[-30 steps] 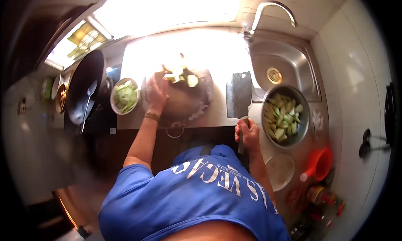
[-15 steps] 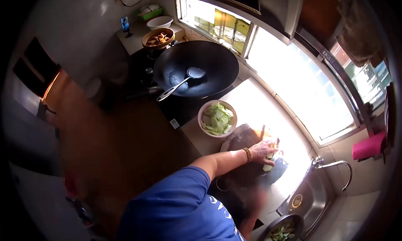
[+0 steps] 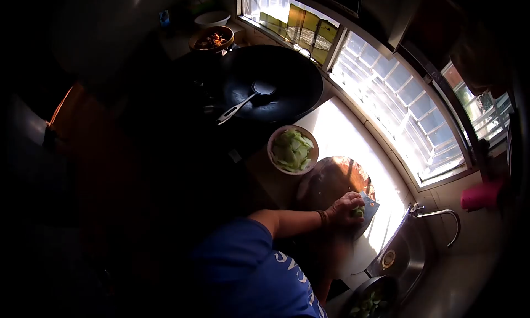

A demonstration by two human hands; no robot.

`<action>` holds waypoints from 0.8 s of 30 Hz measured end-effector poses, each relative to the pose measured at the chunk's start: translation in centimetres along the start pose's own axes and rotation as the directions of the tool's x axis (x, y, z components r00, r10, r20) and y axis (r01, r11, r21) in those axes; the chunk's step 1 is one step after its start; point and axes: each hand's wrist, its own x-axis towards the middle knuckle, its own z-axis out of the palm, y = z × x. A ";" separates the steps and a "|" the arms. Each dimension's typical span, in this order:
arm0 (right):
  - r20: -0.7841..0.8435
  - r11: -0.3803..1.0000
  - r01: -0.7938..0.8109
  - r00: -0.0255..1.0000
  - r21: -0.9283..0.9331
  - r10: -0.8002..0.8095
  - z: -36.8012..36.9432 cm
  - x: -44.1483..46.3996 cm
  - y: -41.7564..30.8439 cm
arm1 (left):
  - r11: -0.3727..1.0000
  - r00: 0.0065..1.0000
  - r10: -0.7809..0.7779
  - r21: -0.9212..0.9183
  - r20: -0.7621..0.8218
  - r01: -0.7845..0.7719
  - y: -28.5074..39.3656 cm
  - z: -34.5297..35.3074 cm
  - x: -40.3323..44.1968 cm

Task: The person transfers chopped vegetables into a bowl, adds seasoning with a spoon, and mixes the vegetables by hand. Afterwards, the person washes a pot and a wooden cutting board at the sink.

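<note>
Over the round board point(image 3: 328, 180), a green vegetable point(image 3: 358, 212) is gripped under the left hand point(image 3: 344, 208); beside the board, the blurred right hand's point(image 3: 337, 251) grip cannot be told.

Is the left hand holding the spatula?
No, the left hand holds a green vegetable piece, while the spatula rests in the black wok.

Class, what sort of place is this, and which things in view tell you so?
Almost certainly a kitchen, perhaps a household one: a large dark wok with a metal utensil in it, a round chopping board and a sink show it.
</note>
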 end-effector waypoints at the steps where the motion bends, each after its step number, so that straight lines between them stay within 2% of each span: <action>1: 0.043 0.999 0.007 0.999 0.050 -0.009 -0.3 -0.4 -0.2 | 1.000 1.000 0.002 -0.008 0.008 -0.002 0.3 0.4 0.0; 3: 0.058 0.994 0.016 0.998 0.108 -0.022 -0.6 -1.6 -1.2 | 0.996 0.998 0.058 -0.072 0.020 -0.057 1.5 1.7 0.1; 5: -0.230 1.000 0.019 0.973 -0.014 -0.022 -0.9 -2.8 -2.8 | 0.989 0.997 0.065 -0.133 0.048 -0.058 3.6 3.5 0.3; 6: -0.289 1.000 0.025 0.957 -0.004 -0.025 -2.3 -3.3 -3.2 | 0.980 0.995 0.074 -0.188 0.066 -0.060 4.5 5.0 0.2; 7: -0.077 0.644 0.362 0.832 -0.674 -0.549 -4.4 -3.9 -3.6 | 0.976 0.990 0.118 -0.190 0.079 -0.101 5.1 6.6 0.0; 8: 0.397 -0.152 0.407 0.627 -0.901 -0.670 -6.4 -5.0 -4.0 | 0.975 0.983 0.153 -0.175 0.102 -0.134 6.0 8.7 -0.3; 9: 0.337 -0.119 0.363 0.628 -0.924 -0.701 -7.6 -6.1 -4.5 | 0.966 0.976 0.159 -0.227 0.150 -0.123 8.1 9.9 -0.2; 10: 0.063 0.262 0.318 0.737 -0.911 -0.673 -8.4 -7.4 -5.5 | 0.944 0.964 0.183 -0.307 0.192 -0.118 9.3 12.0 -0.5; 11: -0.215 0.606 0.246 0.782 -0.756 -0.586 -9.3 -8.7 -6.4 | 0.938 0.956 0.193 -0.328 0.219 -0.115 11.0 14.0 -1.2; 12: -0.502 0.981 0.126 0.845 -0.150 -0.185 -9.8 -10.2 -7.3 | 0.931 0.948 0.204 -0.348 0.245 -0.110 12.7 16.1 -1.8; 13: -0.526 0.935 0.160 0.791 -0.315 -0.313 -11.7 -11.3 -7.2 | 0.921 0.937 0.236 -0.367 0.256 -0.132 13.8 18.8 -2.9; 15: -0.566 0.881 0.153 0.714 -0.447 -0.412 -14.6 -13.7 -7.8 | 0.890 0.904 0.177 -0.455 0.388 0.021 16.5 22.4 -5.1; 16: -0.604 0.897 0.141 0.695 -0.419 -0.391 -15.3 -15.3 -8.8 | 0.869 0.904 0.175 -0.493 0.390 0.045 17.0 24.7 -6.5; 17: -0.664 0.902 0.093 0.646 -0.421 -0.377 -16.6 -16.5 -9.0 | 0.898 0.866 0.136 -0.430 0.481 0.098 16.8 26.8 -7.9; 18: -0.705 0.862 0.068 0.545 -0.503 -0.454 -17.6 -17.5 -8.7 | 0.928 0.826 0.091 -0.349 0.556 0.132 17.0 27.9 -8.8; 19: -0.724 0.853 0.048 0.505 -0.520 -0.470 -18.9 -18.8 -8.3 | 0.924 0.819 0.098 -0.357 0.565 0.136 17.3 28.3 -10.0; 20: -0.731 0.840 0.032 0.475 -0.541 -0.489 -20.0 -19.9 -8.0 | 0.989 0.758 0.046 -0.134 0.651 0.055 17.4 28.4 -11.0; 21: -0.808 0.904 0.103 0.414 -0.416 -0.419 -19.9 -20.6 -8.6 | 0.994 0.703 -0.036 0.097 0.710 -0.046 17.4 28.4 -11.3; 22: -0.785 0.872 0.119 0.390 -0.475 -0.481 -20.5 -21.0 -8.3 | 0.993 0.712 -0.050 0.113 0.701 -0.041 16.9 28.7 -11.3; 23: -0.759 0.836 0.131 0.363 -0.532 -0.540 -20.7 -21.4 -8.3 | 0.999 0.717 0.035 -0.033 0.696 -0.018 16.2 28.8 -11.1; 24: -0.784 0.869 0.144 0.381 -0.473 -0.490 -20.7 -21.6 -8.8 | 0.985 0.730 0.117 -0.173 0.673 0.002 15.4 28.5 -10.7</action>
